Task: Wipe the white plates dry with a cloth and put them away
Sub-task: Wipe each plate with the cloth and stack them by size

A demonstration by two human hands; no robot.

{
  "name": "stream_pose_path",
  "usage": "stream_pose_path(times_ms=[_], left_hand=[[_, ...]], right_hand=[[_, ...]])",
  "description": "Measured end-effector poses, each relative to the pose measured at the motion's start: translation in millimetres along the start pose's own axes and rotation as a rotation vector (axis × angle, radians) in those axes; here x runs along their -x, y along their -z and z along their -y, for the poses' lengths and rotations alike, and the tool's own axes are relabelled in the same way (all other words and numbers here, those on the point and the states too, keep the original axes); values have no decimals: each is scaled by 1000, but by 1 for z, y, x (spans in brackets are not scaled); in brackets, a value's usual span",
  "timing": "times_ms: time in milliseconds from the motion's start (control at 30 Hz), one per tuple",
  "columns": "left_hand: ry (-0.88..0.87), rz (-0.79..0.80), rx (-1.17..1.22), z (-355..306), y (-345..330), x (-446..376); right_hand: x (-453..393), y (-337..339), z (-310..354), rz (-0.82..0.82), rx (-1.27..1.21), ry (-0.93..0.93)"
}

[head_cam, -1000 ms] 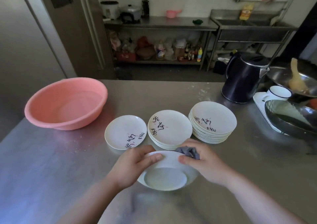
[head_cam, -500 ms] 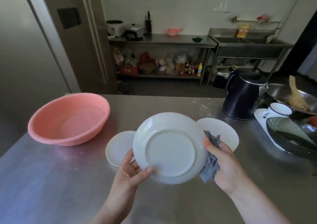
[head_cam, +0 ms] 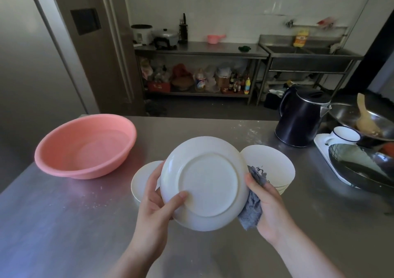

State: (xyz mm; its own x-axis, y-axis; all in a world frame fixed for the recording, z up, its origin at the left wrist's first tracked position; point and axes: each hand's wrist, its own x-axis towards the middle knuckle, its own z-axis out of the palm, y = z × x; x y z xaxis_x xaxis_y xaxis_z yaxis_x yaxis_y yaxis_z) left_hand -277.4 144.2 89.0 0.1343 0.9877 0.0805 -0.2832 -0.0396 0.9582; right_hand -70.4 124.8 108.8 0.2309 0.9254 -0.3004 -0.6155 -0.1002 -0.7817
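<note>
I've got the white plate [head_cam: 207, 181] up off the counter [head_cam: 64, 224], tilted with its underside toward me. My left hand [head_cam: 156, 201] pinches it at about 8 o'clock on the rim, thumb pressed on the back near the foot ring, the other fingers [head_cam: 152, 178] curled round behind where I can't see them. My right hand [head_cam: 269, 206] is closed around the grey cloth [head_cam: 251, 210], bunched against the rim at 3 o'clock.

The worry is that one-sided pinch. If the plate is wet, a firm push from the cloth could twist it out from under my thumb, and it would drop onto the steel or onto the plates below. Right behind it, at 2 o'clock, sits the stack of plates [head_cam: 275, 169], and another plate [head_cam: 141, 179] lies at 9 o'clock, partly hidden by my left hand; a slip could chip either.

The cloth is wadded small, so I'd guess it may only smear the rim and leave the foot ring damp. The pink basin [head_cam: 85, 145] at 10 o'clock and the dark kettle [head_cam: 300, 122] at 2 o'clock are well apart, no trouble there
</note>
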Motion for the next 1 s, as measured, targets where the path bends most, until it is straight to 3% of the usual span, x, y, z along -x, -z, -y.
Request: stream_pose_path(times_ms=[300,400,500,633,733,867,1000], left_hand=[[56,20,122,-6,1,5],[70,32,109,-3,6,9],[50,17,62,-4,7,12],[3,27,-5,-11,2,16],[-28,43,-32,-15,-4,18],[-53,54,-80,-16,-4,17],[-43,109,-130,-13,-5,18]], right_hand=[[9,-4,7,1,65,-25],[6,0,11,-78,77,-42],[1,4,15,-145,401,176],[1,-9,22,7,742,487],[-3,-16,19,15,926,644],[-7,-25,14,-30,1022,734],[-4,-41,9,37,1096,929]])
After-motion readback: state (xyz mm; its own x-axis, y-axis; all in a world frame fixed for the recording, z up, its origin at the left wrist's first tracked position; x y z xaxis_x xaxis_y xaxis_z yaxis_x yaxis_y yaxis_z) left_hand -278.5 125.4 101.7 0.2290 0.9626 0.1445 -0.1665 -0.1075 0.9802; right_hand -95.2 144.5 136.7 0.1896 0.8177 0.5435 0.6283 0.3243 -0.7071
